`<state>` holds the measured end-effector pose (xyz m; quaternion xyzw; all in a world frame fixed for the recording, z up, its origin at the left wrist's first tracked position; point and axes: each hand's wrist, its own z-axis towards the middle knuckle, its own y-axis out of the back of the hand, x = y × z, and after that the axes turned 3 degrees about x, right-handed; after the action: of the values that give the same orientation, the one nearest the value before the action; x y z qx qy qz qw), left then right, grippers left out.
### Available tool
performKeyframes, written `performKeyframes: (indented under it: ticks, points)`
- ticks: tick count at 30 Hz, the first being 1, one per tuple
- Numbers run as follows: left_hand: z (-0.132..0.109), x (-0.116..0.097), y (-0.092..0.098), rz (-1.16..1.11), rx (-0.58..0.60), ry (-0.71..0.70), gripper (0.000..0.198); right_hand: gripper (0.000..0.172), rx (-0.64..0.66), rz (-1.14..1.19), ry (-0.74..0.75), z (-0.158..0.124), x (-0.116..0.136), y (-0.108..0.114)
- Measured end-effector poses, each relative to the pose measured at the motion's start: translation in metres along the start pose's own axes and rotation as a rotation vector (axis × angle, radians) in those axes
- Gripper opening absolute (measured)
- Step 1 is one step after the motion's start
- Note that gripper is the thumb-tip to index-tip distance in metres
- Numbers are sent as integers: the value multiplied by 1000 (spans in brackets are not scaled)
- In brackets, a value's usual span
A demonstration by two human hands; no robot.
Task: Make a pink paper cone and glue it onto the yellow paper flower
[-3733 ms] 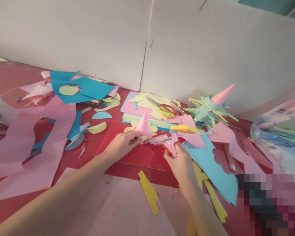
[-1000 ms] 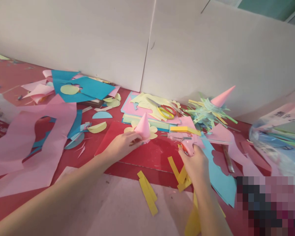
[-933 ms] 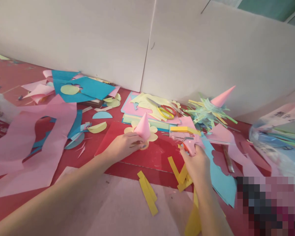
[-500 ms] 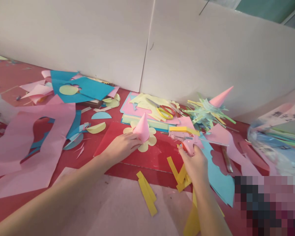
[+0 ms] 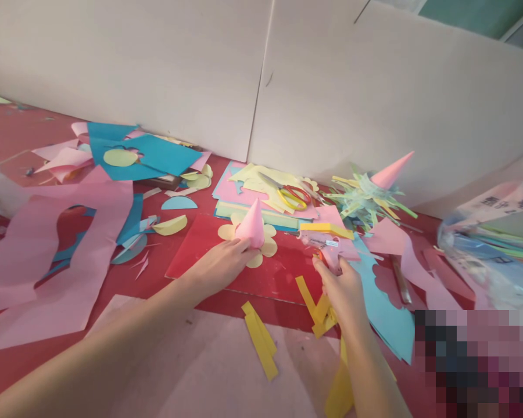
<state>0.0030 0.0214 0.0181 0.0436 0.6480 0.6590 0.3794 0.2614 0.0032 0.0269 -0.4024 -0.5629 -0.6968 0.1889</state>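
Observation:
A pink paper cone (image 5: 252, 220) stands point up on a pale yellow paper flower (image 5: 268, 246), which lies on a red board (image 5: 200, 238). My left hand (image 5: 225, 262) is closed at the lower front of the cone, fingers against its base; the far fingertips are hidden. My right hand (image 5: 344, 285) grips a pink glue gun (image 5: 326, 242) with an orange trigger, held over the board's right side. The gun's nozzle points left, apart from the cone. A folded yellow paper strip (image 5: 325, 229) lies just behind the gun.
Scissors (image 5: 294, 197) lie on stacked paper behind the board. A fringed paper piece with a pink cone (image 5: 392, 171) stands at right, near a plastic bag (image 5: 488, 255). Yellow strips (image 5: 261, 342) lie in front. Pink cut-outs (image 5: 108, 232) spread left; white panels (image 5: 157, 75) rise behind.
My left hand has shifted slightly right and down around the front of the cone's base. The glue gun has turned a little in my right hand, showing a white label. The cone stays on the flower.

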Motion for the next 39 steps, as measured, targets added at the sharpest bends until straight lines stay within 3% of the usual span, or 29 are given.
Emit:
performKeyframes:
  ticks: [5,16,20,26,39]
  points:
    - [1,-5,1,190,126,8,44,39,5,28,-4,0,-1,0]
    - [4,-9,-8,361,109,20,51,40,19,54,-10,0,-2,0]
    - [3,-8,-7,333,104,13,50,38,18,54,-21,-1,-1,0]
    - [1,-6,-2,283,113,-7,34,37,33,54,-28,0,-1,0]
    - [-5,-5,9,130,14,102,24,38,26,48,-38,1,-2,1]
